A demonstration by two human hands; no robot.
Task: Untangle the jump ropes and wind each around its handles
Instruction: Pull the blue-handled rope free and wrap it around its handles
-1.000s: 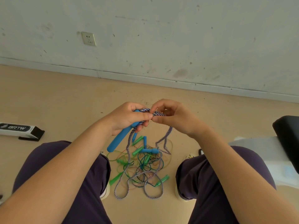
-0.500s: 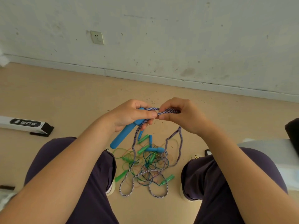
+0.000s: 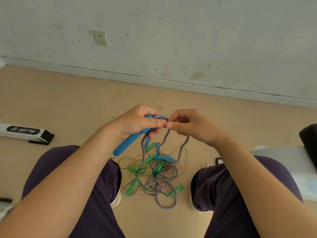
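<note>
Winding the braided rope (image 3: 171,182) is underway: left hand (image 3: 137,121) grips the blue handle (image 3: 127,144), right hand (image 3: 188,125) pinches rope beside it, ready to loop another turn while the tangle (image 3: 154,170) lies below the fingers

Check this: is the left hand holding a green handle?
No, the left hand grips a blue handle; the green handles lie on the floor.

Scuffed white wall (image 3: 171,40) beyond fingertips, pale baseboard (image 3: 154,79) along foot. White wall socket (image 3: 100,38) up and left of fingers. Tan floor (image 3: 60,100) below. Black-and-white BRTW box (image 3: 25,132) on floor far left. Even light.
</note>
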